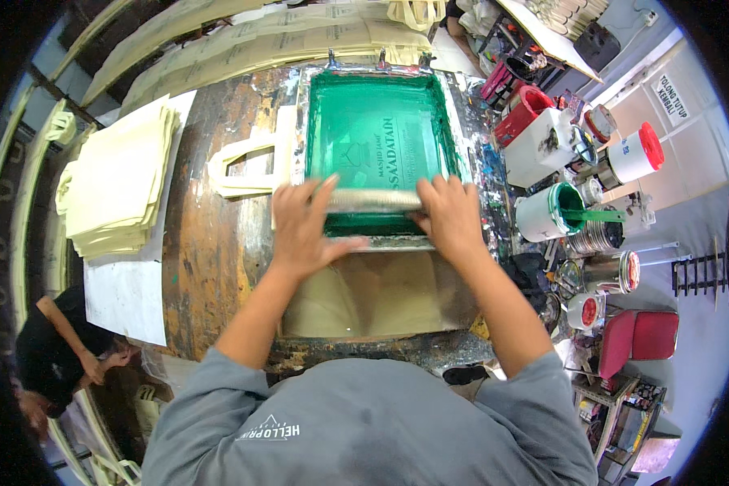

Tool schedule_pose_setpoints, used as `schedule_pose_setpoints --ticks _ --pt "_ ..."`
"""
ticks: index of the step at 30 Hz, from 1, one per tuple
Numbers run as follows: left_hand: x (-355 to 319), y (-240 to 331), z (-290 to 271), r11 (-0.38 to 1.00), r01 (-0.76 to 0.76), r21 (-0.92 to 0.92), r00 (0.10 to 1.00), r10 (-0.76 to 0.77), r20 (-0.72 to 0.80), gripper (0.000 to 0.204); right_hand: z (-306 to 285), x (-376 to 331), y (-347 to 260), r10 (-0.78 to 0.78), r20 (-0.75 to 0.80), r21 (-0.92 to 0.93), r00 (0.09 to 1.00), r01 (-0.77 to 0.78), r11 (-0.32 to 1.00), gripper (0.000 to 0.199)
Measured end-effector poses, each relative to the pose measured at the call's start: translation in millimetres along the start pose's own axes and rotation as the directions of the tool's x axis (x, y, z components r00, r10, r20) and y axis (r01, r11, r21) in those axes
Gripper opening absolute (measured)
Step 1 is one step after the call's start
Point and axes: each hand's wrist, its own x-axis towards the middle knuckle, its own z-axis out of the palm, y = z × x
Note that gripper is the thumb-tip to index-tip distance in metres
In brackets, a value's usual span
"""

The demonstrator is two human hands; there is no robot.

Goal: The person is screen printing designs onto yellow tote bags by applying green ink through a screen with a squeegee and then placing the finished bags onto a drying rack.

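A screen-printing frame with a green mesh [342, 121] lies on the worktable in front of me, with wet green ink along its edges and dark lettering and a design in it. Across the near part of the mesh runs a squeegee [374, 200], slightly blurred. My left hand [300, 227] grips its left end, the thumb stretched out below. Closed round the right end is my right hand [452, 217]. From under the frame's left side a cream cloth bag [233, 185] sticks out, its handle loop on the table. Clamps [382, 58] hold the frame's far edge.
Stacked cream bags [121, 174] lie on white paper at the left. Along the right stand an ink tub [543, 215] with a green spatula, a white jug [539, 150] and several cans. More bags cover racks [259, 57] behind. Another person [61, 348] is at lower left.
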Motion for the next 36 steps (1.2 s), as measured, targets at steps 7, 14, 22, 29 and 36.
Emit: schedule_pose_setpoints --ticks 7,14,22,29,36 --pt "-78 -31 -25 0.909 0.358 0.212 0.853 -0.411 0.321 0.096 -22 -27 -27 0.07 0.075 0.058 0.995 -0.074 0.996 0.054" --pt "-5 11 -47 0.577 0.585 -0.57 0.732 -0.678 0.065 0.093 -79 14 -6 -0.034 -0.188 -0.088 0.982 0.018 0.996 0.069" --pt "-41 -47 5 0.739 0.614 0.277 0.76 -0.649 0.046 0.082 -155 133 19 -0.11 -0.497 -0.13 0.861 0.051 0.99 0.054" --pt "-53 -79 23 0.616 0.787 0.013 0.615 -0.787 0.046 0.043 -157 141 27 -0.084 -0.533 -0.074 0.842 0.053 0.996 0.06" --pt "61 -124 -20 0.461 0.665 -0.587 0.657 -0.735 0.168 0.031 -181 159 30 0.003 -0.407 -0.002 0.913 -0.004 1.0 0.067"
